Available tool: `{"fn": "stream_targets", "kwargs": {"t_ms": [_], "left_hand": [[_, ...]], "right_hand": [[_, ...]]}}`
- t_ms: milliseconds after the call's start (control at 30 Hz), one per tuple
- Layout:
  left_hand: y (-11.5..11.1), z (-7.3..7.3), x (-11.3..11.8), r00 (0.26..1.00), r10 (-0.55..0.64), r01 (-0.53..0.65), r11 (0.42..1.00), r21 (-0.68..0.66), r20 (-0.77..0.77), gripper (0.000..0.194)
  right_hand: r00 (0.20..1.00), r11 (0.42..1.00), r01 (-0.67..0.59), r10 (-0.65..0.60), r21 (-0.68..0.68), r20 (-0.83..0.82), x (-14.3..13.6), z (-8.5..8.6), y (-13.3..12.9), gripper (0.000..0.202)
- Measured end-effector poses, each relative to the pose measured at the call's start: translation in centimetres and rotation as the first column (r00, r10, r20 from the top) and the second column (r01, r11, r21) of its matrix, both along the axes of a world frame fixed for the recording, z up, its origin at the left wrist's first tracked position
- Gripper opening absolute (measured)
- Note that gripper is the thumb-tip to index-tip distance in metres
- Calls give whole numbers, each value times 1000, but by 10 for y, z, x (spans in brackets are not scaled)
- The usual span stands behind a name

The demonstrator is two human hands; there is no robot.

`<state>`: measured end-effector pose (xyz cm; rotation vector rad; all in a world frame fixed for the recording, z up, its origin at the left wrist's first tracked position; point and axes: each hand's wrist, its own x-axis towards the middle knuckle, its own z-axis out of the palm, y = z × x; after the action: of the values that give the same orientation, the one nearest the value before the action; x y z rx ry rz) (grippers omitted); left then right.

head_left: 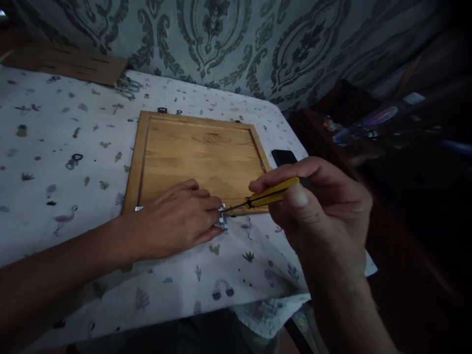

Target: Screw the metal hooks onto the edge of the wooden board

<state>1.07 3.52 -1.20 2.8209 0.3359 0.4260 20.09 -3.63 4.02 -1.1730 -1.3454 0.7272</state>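
Note:
A framed wooden panel (202, 157), like a small cabinet door, lies flat on the table. At its near edge a small metal hinge (221, 222) sits partly under the fingers of my left hand (184, 216), which pinch it against the wood. My right hand (320, 206) grips a screwdriver (273, 193) with a yellow and black handle. The screwdriver's thin shaft points left, and its tip meets the hinge beside my left fingertips. Another shiny metal piece (139, 209) shows at the panel's near left corner, partly behind my left wrist.
A patterned cloth (92, 162) covers the table. A dark phone-like object (283, 157) lies right of the panel. At the back left are a piece of cardboard (81, 64) and several metal parts (128, 87). A plastic bottle (376, 118) lies to the right, beyond the table's edge.

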Motion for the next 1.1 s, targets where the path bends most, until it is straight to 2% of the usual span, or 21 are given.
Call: {"fn": "stream_targets", "kwargs": {"t_ms": [100, 233, 333, 500, 567, 667, 767, 833, 967, 1100], "left_hand": [[0, -1, 0, 1000, 6, -6, 1000, -3, 3, 31], [1, 1, 0, 1000, 5, -5, 1000, -9, -24, 27], [2, 2, 0, 999, 0, 1, 1000, 21, -40, 25], [2, 0, 0, 999, -1, 2, 1000, 19, -54, 27], [2, 0, 0, 998, -5, 5, 1000, 3, -57, 26], [2, 1, 0, 998, -3, 2, 1000, -6, -58, 24], [2, 3, 0, 998, 0, -1, 1000, -12, -64, 23], [2, 3, 0, 998, 1, -2, 1000, -18, -63, 23], [2, 3, 0, 998, 4, -5, 1000, -15, -65, 21], [2, 4, 1, 997, 5, -7, 1000, -27, -83, 23]], "right_hand": [[995, 996, -76, 73, -40, -75, 2, 0, -3, 16], [991, 988, -132, 130, -80, -25, 7, 1, -9, 31], [988, 985, -152, 154, -86, 8, 11, 2, -12, 28], [999, 999, -31, 33, 41, -39, 6, -1, -9, 15], [998, 1000, -14, 16, 22, -62, 4, -1, -7, 14], [995, 998, -69, 69, -5, -71, 4, 0, -8, 18], [991, 991, -130, 129, -41, -17, 8, 3, -10, 30], [990, 989, -134, 136, -61, 26, 10, 3, -12, 30], [999, 999, -54, 54, -4, 9, 8, 1, -13, 15], [995, 1000, -1, -1, -20, -99, 3, -3, -12, 19]]}}
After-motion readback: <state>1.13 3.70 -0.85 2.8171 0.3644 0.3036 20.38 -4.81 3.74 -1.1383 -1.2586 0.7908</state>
